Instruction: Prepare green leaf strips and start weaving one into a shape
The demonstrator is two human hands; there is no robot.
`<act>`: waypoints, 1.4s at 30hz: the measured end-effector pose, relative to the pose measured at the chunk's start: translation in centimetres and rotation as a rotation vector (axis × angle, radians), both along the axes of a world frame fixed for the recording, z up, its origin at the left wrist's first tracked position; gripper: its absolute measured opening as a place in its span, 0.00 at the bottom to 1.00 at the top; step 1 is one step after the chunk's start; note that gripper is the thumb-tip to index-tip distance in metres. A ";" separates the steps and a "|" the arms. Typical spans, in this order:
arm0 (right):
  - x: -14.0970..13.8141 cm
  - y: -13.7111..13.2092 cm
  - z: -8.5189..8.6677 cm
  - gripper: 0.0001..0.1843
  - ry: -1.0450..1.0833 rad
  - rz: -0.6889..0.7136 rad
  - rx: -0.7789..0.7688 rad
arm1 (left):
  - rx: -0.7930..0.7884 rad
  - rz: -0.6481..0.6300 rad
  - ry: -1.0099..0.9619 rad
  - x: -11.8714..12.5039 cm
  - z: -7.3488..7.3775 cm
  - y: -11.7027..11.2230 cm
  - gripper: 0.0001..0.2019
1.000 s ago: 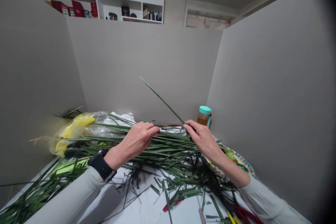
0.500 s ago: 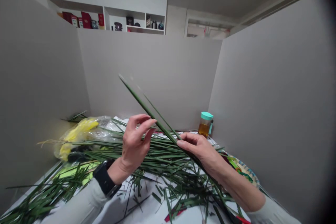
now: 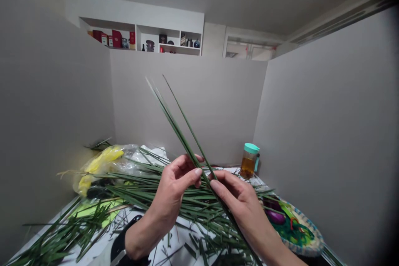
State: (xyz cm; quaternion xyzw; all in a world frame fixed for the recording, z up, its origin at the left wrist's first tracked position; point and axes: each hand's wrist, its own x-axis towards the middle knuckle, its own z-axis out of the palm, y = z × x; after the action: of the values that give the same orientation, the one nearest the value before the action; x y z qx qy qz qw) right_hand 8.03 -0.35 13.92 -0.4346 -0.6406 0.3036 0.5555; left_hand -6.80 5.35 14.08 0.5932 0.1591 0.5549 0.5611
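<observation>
Green blades (image 3: 177, 129), long and narrow, stand slanted above the heap of cut leaves (image 3: 140, 185), their pale tips blurred and too faint to count, their lower ends running down past the right hand (image 3: 241, 197) and cut off near the bottom edge. The far fingers of the left hand (image 3: 174, 187) are partly hidden behind the blades, and the dark wristband (image 3: 120, 243) below, nearer the wearer than the heap, is cropped too. To the heap's left, a clear plastic bag (image 3: 131, 156) wraps something yellow and something dark that cannot be made out; to its right, a round woven basket (image 3: 307, 252) holds a purple thing and a green tangle, partly covered by the right forearm. Beyond the heap's right end stands a turquoise-lidded bottle (image 3: 247, 164) of amber liquid. The right thumb and forefinger pinch the blades together just in front of the heap, with one thin blade splaying apart from the rest above this grip. The left hand is curled, its thumb on the near side of the blades and other fingers behind, so that they pass beside the thumb tip; whether it presses on them cannot be told.
</observation>
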 end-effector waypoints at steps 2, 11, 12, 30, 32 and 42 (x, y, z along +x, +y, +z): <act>-0.2 -0.3 -0.1 0.13 0.000 0.003 -0.005 | -0.033 -0.031 -0.016 -0.1 -0.1 -0.2 0.11; -0.7 0.2 -0.8 0.12 0.036 -0.028 0.001 | -0.060 -0.038 -0.041 0.0 -0.1 -1.2 0.09; -0.8 0.4 -0.8 0.12 0.023 -0.020 0.008 | -0.056 -0.026 -0.038 0.0 -0.2 -1.2 0.09; -1.5 0.4 -1.4 0.07 0.469 0.294 -0.299 | -0.157 0.000 -0.098 -0.4 -1.4 -1.7 0.13; -1.9 0.4 -1.4 0.09 0.473 0.272 -0.288 | -0.161 -0.014 -0.102 -0.3 -1.5 -1.8 0.13; -2.1 0.2 -1.4 0.15 0.073 -0.036 -0.064 | -0.152 -0.065 -0.054 -0.4 -1.6 -1.9 0.07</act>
State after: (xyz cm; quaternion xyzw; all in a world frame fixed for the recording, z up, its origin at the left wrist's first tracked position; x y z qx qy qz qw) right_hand 5.92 -0.19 12.49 -0.4522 -0.6018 0.3296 0.5699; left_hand -7.21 3.43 12.48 0.5387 0.1662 0.5386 0.6262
